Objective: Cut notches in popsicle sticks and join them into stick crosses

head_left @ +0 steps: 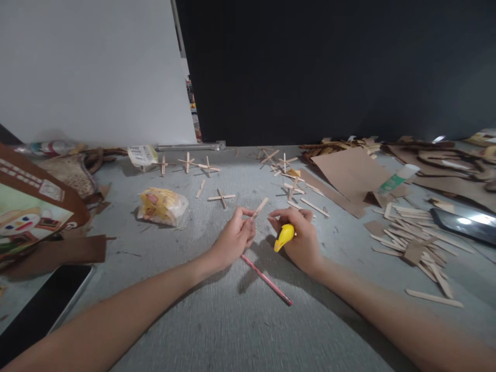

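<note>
My left hand pinches a short wooden craft stick, which points up and away to the right. In my right hand is a yellow utility knife, its rounded handle end showing below the fingers. I cannot make out a blade. The right fingertips are close to the stick but apart from it. A pink pencil lies on the table just below my left hand. Beyond the hands, a crossed pair of craft sticks and a short loose piece rest on the grey surface.
More crossed sticks stand toward the back. A pile of loose craft sticks, a glue stick and cardboard lie right. At left are a yellow-printed plastic packet, a phone and a brown bag.
</note>
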Demonstrator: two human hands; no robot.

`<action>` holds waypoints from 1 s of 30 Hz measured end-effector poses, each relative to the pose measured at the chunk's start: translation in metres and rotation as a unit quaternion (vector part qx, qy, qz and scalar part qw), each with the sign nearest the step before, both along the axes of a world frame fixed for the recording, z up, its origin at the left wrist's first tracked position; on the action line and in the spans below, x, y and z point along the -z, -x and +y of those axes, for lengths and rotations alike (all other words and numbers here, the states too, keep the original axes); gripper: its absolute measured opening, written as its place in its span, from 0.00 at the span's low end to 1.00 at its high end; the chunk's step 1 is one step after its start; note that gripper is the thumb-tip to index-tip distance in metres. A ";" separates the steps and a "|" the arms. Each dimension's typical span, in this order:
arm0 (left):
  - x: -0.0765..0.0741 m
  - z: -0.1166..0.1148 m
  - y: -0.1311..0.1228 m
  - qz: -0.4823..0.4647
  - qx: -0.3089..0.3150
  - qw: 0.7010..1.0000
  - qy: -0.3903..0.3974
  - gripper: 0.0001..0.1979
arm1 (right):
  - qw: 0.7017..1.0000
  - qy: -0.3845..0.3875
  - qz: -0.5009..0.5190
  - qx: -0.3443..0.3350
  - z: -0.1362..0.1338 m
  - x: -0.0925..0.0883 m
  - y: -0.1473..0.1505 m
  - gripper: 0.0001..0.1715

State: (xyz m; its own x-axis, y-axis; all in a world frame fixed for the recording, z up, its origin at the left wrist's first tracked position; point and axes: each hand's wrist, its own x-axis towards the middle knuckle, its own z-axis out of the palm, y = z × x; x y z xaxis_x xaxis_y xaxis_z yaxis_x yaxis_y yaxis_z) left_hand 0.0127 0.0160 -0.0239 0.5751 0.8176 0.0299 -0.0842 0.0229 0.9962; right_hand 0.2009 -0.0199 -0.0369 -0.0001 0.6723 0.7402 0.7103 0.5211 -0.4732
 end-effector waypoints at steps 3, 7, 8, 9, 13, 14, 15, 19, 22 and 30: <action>0.000 0.000 0.000 0.001 0.011 1.000 0.005 0.20 | 0.998 0.039 0.047 0.017 0.002 0.001 -0.002 0.18; 0.000 -0.001 0.001 0.021 0.014 1.000 0.003 0.20 | 0.997 0.076 0.032 0.004 0.002 0.001 -0.003 0.15; -0.001 -0.002 0.001 0.026 0.015 1.000 -0.001 0.20 | 0.997 0.077 0.029 0.005 0.002 0.000 -0.003 0.12; -0.002 -0.002 0.002 0.031 0.016 0.999 -0.006 0.19 | 0.997 0.078 0.028 0.005 0.002 0.000 -0.002 0.09; -0.007 -0.004 0.003 0.066 0.004 0.997 -0.048 0.17 | 0.996 0.074 0.047 -0.006 0.000 -0.002 0.000 0.10; -0.008 -0.004 0.003 0.072 -0.003 0.996 -0.060 0.17 | 0.996 0.075 0.051 -0.009 0.000 -0.002 0.000 0.10; -0.008 -0.005 0.003 0.077 -0.007 0.995 -0.069 0.17 | 0.996 0.077 0.054 -0.011 -0.001 -0.002 0.000 0.11; -0.004 -0.004 0.002 0.090 -0.007 0.994 -0.067 0.21 | 0.994 0.088 0.057 -0.016 -0.002 -0.004 0.000 0.14; -0.002 -0.004 0.002 0.110 -0.010 0.991 -0.071 0.22 | 0.995 0.092 0.043 -0.014 -0.003 -0.006 0.000 0.16; -0.009 -0.006 0.003 0.123 -0.004 0.988 -0.090 0.16 | 0.997 0.075 0.021 0.010 -0.004 -0.002 -0.001 0.09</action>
State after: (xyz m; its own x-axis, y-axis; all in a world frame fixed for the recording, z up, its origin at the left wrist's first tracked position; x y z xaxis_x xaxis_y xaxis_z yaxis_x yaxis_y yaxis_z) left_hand 0.0100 0.0096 -0.0145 0.5770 0.8160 0.0353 0.1610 -0.1560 0.9745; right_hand 0.2020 -0.0235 -0.0352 0.0440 0.7750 0.6304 0.6981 0.4276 -0.5743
